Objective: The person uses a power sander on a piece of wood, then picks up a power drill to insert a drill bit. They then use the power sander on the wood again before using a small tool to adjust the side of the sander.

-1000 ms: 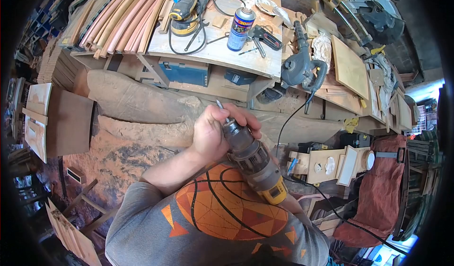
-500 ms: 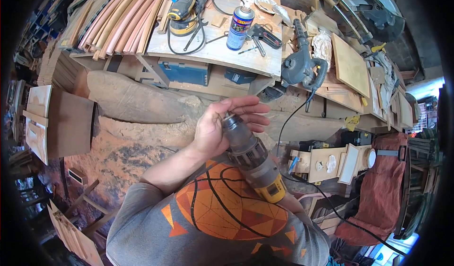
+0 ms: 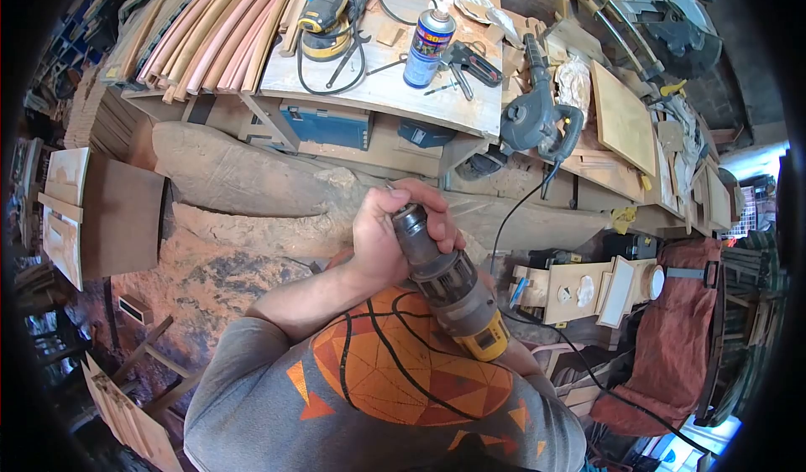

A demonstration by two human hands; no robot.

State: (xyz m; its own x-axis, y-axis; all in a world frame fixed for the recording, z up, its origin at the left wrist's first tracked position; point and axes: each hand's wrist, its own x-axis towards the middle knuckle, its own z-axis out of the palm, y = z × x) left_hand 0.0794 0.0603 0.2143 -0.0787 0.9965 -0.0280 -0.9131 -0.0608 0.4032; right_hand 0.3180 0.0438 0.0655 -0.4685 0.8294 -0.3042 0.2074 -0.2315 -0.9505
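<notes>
A grey and yellow power drill (image 3: 457, 283) is held in front of my chest, its chuck (image 3: 410, 219) pointing up and away to the left. My left hand (image 3: 390, 220) is closed around the chuck end, thumb and curled fingers at its sides. A thin pointed tip, perhaps a bit, shows beside the thumb. My right hand (image 3: 489, 281) is mostly hidden behind the drill body, on the handle side; only a little of its fingers and the wrist below show.
On the workbench (image 3: 395, 103) ahead are a yellow sander (image 3: 326, 31), a spray can (image 3: 428, 48), a staple gun (image 3: 474, 63) and curved wood strips (image 3: 214, 36). A corded blower (image 3: 537, 115) lies to the right, its black cable (image 3: 497, 237) running past my right side. Large wood slabs (image 3: 243, 170) lie below.
My left hand's fingers have gone from stretched out past the chuck to curled around it. The drill has stayed nearly in place.
</notes>
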